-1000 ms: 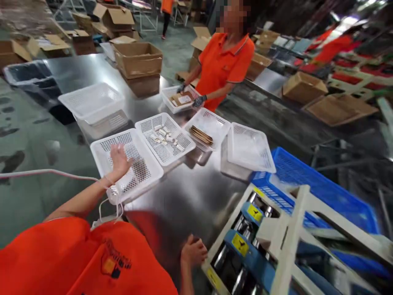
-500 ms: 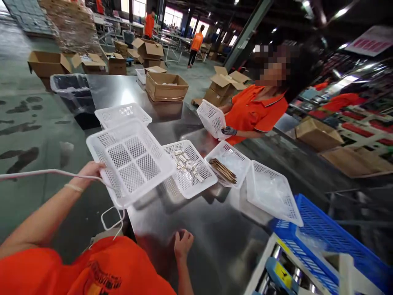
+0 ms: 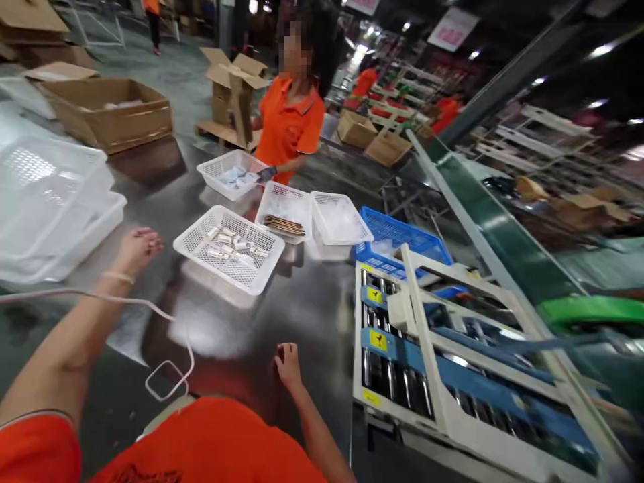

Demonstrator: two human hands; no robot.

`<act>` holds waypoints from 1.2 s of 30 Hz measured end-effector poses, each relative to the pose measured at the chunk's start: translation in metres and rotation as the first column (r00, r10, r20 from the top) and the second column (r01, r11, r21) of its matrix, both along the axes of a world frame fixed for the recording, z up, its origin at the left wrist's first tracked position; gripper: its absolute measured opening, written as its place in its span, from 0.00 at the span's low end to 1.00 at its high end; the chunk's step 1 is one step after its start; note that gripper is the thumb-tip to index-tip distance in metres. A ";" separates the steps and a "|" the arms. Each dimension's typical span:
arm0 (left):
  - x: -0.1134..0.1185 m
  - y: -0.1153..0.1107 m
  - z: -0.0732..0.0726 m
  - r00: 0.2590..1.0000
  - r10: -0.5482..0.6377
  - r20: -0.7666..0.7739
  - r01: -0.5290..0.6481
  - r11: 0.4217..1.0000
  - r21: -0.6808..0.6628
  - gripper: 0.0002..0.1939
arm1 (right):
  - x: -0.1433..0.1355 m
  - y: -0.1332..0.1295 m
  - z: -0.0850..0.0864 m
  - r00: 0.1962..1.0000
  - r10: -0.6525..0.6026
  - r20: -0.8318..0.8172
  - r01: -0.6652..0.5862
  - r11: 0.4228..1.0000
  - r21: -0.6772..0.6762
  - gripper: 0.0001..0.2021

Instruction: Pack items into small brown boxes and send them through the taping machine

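Left hand [image 3: 135,247] held out over the steel table [image 3: 306,315], fingers [image 3: 148,233] loosely spread and holding nothing; stacked white baskets [image 3: 50,201] sit just beyond them to the left, apart from the fingertips. White basket of small pale parts [image 3: 229,258] lies to the right of that hand, near but untouched. Right hand [image 3: 288,362] rests on the table near the body, fingers curled in, empty.

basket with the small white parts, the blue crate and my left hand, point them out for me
basket with the small white parts [image 3: 246,272]: head view, on the bare mesh floor near its front rim.
blue crate [image 3: 390,235]: head view, on its slatted floor.
left hand [image 3: 137,247]: head view, on the back of the hand.
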State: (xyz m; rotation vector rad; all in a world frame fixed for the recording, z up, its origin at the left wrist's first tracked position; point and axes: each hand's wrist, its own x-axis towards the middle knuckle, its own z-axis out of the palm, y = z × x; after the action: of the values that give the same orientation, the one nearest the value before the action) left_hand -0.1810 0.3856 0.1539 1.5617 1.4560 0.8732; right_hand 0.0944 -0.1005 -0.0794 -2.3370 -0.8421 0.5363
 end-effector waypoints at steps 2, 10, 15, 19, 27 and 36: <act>0.052 -0.033 -0.034 0.983 -0.179 0.028 0.180 0.983 -0.041 0.17 | 0.013 0.005 0.003 0.999 0.036 -0.028 -0.037 0.998 -0.047 0.10; 0.183 -0.164 -0.123 0.560 -0.721 -0.409 0.798 0.603 0.030 0.34 | 0.157 0.108 0.033 0.991 0.035 0.133 -0.032 0.999 -0.024 0.24; 0.192 -0.190 -0.152 0.276 -0.582 -0.765 0.824 0.553 -0.122 0.34 | 0.256 0.236 0.072 0.967 0.105 0.233 -0.111 0.994 0.015 0.34; 0.174 -0.189 -0.169 0.242 -0.499 -0.832 0.810 0.576 -0.110 0.35 | 0.303 0.313 0.082 0.952 0.171 0.253 -0.168 0.985 -0.033 0.33; 0.120 -0.168 -0.180 0.277 -0.429 -0.860 0.739 0.667 -0.095 0.37 | 0.322 0.310 0.057 0.921 0.227 0.317 -0.209 0.974 -0.091 0.15; 0.061 -0.143 -0.171 0.290 -0.479 -0.829 0.764 0.637 -0.101 0.25 | 0.290 0.170 0.040 0.871 0.250 0.423 -0.181 0.964 -0.197 0.17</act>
State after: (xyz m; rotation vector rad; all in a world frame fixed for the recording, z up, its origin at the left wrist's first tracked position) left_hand -0.1205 0.2429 -0.0166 2.7626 0.9923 -0.2124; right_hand 0.3843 0.0691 -0.0397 -2.5662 -1.3282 0.1493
